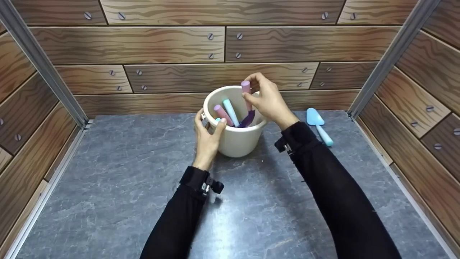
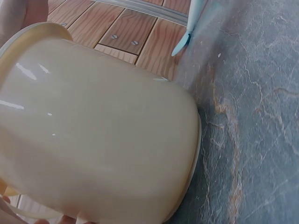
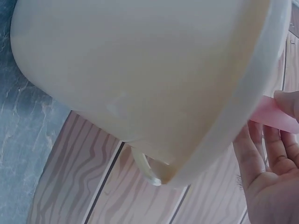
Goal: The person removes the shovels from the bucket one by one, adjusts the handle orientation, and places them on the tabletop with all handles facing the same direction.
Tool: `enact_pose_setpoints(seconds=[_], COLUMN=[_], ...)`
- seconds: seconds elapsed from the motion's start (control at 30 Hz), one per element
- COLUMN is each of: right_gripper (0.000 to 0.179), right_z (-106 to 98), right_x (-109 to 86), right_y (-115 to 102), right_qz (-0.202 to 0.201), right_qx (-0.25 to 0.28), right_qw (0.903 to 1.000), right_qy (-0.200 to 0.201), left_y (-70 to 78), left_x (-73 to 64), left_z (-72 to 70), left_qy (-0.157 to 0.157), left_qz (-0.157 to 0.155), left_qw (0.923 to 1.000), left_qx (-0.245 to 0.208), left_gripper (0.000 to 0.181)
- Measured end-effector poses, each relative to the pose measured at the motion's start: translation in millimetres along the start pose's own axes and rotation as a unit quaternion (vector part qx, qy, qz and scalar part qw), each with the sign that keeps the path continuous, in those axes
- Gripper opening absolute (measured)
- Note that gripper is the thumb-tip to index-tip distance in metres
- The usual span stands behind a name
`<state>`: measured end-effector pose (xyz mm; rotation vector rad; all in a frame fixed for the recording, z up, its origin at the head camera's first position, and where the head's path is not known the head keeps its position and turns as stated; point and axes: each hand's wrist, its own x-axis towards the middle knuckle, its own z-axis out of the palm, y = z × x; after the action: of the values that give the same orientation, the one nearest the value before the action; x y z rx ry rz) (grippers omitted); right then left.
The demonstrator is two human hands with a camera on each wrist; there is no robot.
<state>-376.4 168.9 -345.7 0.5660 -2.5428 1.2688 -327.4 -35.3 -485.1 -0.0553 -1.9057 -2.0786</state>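
Note:
A cream bucket (image 1: 237, 142) stands upright on the grey floor near the back wall. My left hand (image 1: 207, 138) grips its left side, thumb over the rim and fingers round the outside. At the right side of the opening, my right hand (image 1: 268, 102) pinches the pink handle of a toy garden tool (image 1: 245, 89). That tool's purple head points down inside the bucket. Also in the bucket lean a turquoise handle (image 1: 230, 112) and another pink handle (image 1: 223, 114), their lower ends hidden. In the right wrist view the held pink handle (image 3: 275, 115) shows beyond the rim.
A light blue toy trowel (image 1: 315, 118) lies on the floor right of the bucket, behind my right forearm. Wood-patterned panels (image 1: 161, 45) enclose the back and both sides, with grey metal strips at the corners.

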Motion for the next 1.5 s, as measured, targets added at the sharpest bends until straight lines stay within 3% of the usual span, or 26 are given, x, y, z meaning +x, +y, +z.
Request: enact_pose_setpoints(seconds=[0.33, 0.77, 0.93, 1.07, 1.3, 1.5], right_gripper=[0.037, 0.036, 0.037, 0.037, 0.038, 0.038], right_z=[-8.2, -21.1, -28.2, -33.6, -43.7, -52.8], right_x=[-2.7, -5.5, -4.8, -5.0, -4.9, -5.1], right_y=[-10.4, -22.3, -25.7, -27.9, -29.6, -29.2], right_qz=[-0.029, -0.04, -0.048, -0.048, -0.038, -0.04], right_qx=[-0.02, 0.02, 0.007, -0.006, 0.036, 0.035], right_qw=[0.9991, 0.9982, 0.9968, 0.9952, 0.9939, 0.9916], right_qy=[0.023, 0.039, 0.064, 0.085, 0.097, 0.118], left_y=[2.9, 1.2, 0.9, 0.4, -0.1, -2.0], left_x=[-0.6, -0.4, -0.6, -1.0, -2.1, -0.6], left_z=[1.3, 1.1, 0.9, -0.3, -1.2, -0.4], left_qy=[-0.005, -0.007, -0.007, -0.01, -0.013, -0.005], left_qz=[-0.003, 0.002, 0.005, 0.004, -0.001, -0.001], left_qw=[1.0, 1.0, 1.0, 0.9999, 0.9999, 1.0], left_qx=[0.006, 0.007, 0.005, 0.001, -0.004, -0.002], left_gripper=[0.098, 0.098, 0.097, 0.097, 0.098, 0.095])
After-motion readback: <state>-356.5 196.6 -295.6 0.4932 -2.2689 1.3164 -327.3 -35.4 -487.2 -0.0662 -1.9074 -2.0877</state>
